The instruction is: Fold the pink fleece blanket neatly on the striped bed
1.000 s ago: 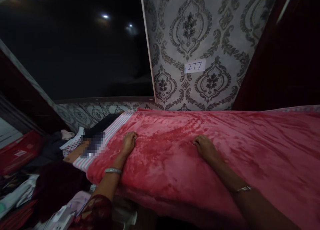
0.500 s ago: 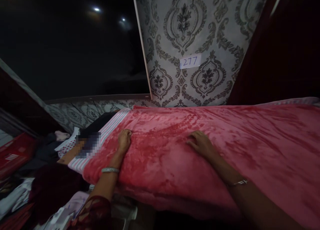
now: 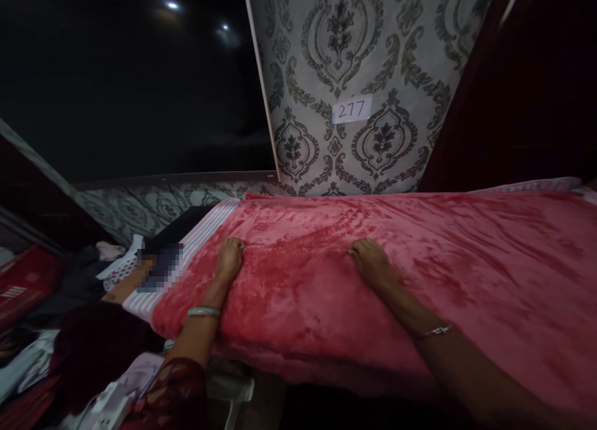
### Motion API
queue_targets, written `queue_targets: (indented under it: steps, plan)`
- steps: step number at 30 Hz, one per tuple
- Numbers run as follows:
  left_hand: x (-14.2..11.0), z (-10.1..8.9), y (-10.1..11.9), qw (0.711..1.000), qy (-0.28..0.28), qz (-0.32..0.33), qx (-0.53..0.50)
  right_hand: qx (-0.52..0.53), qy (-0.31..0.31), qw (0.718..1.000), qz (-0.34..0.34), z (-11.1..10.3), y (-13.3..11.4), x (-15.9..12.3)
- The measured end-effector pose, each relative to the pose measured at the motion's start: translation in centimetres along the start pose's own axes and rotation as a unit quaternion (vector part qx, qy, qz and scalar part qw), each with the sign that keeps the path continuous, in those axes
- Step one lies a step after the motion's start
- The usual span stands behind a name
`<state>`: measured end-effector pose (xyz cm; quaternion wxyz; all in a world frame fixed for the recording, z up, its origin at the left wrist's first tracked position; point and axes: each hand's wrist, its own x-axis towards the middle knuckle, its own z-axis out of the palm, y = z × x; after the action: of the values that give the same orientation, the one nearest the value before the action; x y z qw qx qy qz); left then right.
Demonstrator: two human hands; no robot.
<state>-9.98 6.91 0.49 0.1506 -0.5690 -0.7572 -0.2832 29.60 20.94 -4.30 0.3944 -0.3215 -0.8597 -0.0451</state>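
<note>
A pinkish-red plush blanket (image 3: 298, 293) lies spread out in front of me, its nap marked with darker streaks. Toward its left end my left hand (image 3: 230, 257) is closed, the fingers pinching the plush. My right hand (image 3: 370, 259) grips the blanket near its middle, thumb and fingertips pressed together on the fabric. Between my hands the surface lies mostly flat with a faint crease. A striped white, pink and grey cloth edge (image 3: 205, 231) shows along the blanket's left side.
A large black screen (image 3: 140, 88) hangs at the left on patterned wallpaper (image 3: 340, 38). A paper label (image 3: 352, 109) reading 277 is stuck there. Clothes (image 3: 116, 268) lie piled at the left, beside a red bag (image 3: 23, 287). A pale chair-like object (image 3: 233, 389) stands below the blanket.
My right hand has closed its fingers on the blanket, where they were apart before. My left hand keeps its hold. The whole view has shifted slightly.
</note>
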Motion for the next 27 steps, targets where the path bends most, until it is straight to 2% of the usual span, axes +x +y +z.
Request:
queue_targets:
  steps: [4, 9, 11, 15, 17, 22, 27]
  plan:
    - [-0.1, -0.3, 0.3, 1.0, 0.005, -0.001, 0.001, 0.01, -0.003, 1.0, 0.026, 0.0, -0.2, 0.1]
    - [-0.1, -0.4, 0.2, 0.998, 0.064, -0.014, 0.015, 0.029, -0.025, 0.997, 0.06, -0.3, -0.5, 0.6]
    - [-0.1, -0.4, 0.2, 0.997, 0.075, -0.019, 0.021, 0.035, -0.055, 0.995, 0.077, -0.5, -0.7, 0.8]
    - [-0.1, -0.5, 0.5, 0.997, 0.058, -0.041, 0.041, 0.051, -0.137, 0.984, 0.105, -1.1, -1.1, 1.0]
    - [0.0, -0.6, 0.6, 0.997, 0.047, -0.044, 0.052, 0.051, -0.151, 0.98, 0.119, -1.2, -1.2, 1.0]
    - [0.0, -0.9, 0.7, 0.995, 0.024, -0.022, 0.095, 0.046, -0.131, 0.981, 0.132, -1.0, -1.1, 0.9]
    - [-0.1, -1.3, 0.7, 0.991, 0.01, -0.006, 0.135, 0.067, -0.109, 0.987, 0.1, -1.4, -1.1, 0.5]
